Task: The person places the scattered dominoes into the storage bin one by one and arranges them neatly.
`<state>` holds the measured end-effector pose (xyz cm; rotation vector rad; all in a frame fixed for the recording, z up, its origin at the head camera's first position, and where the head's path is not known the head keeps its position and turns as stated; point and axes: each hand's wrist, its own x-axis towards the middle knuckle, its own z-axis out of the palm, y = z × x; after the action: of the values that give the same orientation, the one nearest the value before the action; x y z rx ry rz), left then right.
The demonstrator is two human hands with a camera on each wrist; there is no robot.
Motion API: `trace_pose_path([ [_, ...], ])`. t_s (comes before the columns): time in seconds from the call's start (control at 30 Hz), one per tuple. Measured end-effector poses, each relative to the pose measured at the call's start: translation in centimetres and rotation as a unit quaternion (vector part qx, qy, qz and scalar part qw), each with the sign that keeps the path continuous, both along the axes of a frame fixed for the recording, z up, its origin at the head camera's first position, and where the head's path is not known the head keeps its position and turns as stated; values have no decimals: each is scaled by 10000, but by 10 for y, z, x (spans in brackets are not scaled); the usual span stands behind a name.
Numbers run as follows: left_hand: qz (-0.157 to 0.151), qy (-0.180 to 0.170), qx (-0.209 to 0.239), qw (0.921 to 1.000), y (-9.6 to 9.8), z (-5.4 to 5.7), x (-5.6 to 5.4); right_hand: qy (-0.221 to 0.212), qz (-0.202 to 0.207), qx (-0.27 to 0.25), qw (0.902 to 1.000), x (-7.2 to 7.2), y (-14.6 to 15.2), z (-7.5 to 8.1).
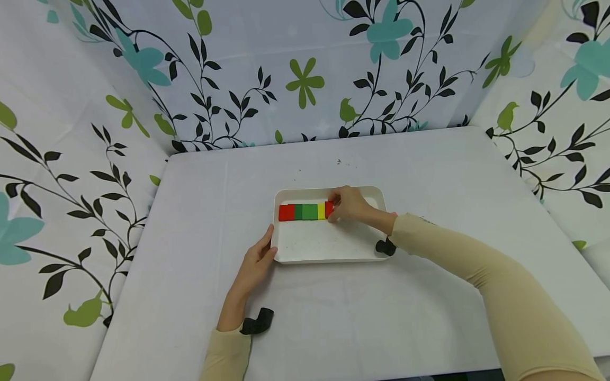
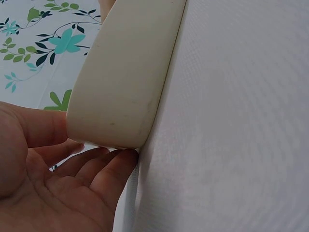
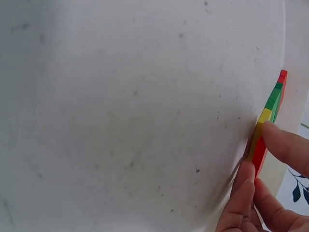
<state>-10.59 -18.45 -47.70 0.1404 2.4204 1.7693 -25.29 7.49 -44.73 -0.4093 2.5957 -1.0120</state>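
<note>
A shallow off-white tray lies on the white-covered table. My left hand holds its left end, thumb at the rim and fingertips low against the tray's outer wall. Along the inside of the far wall runs a row of coloured blocks: a red block at the left end, green blocks, then a yellow block. At the row's right end my right hand pinches a red block between thumb and fingers, right beside the yellow one. Those fingers partly hide the block.
Small dark specks dot the tray floor. A black strap hangs at the left wrist, and another black strap end overlaps the tray's right near corner. Patterned cloth hangs behind and beside the table.
</note>
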Motion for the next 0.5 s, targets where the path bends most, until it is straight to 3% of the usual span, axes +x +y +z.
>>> trace_pose_path([
  [0.5,-11,-2,20,10000,0,2,1,40,22,160,9999,2,0,2],
])
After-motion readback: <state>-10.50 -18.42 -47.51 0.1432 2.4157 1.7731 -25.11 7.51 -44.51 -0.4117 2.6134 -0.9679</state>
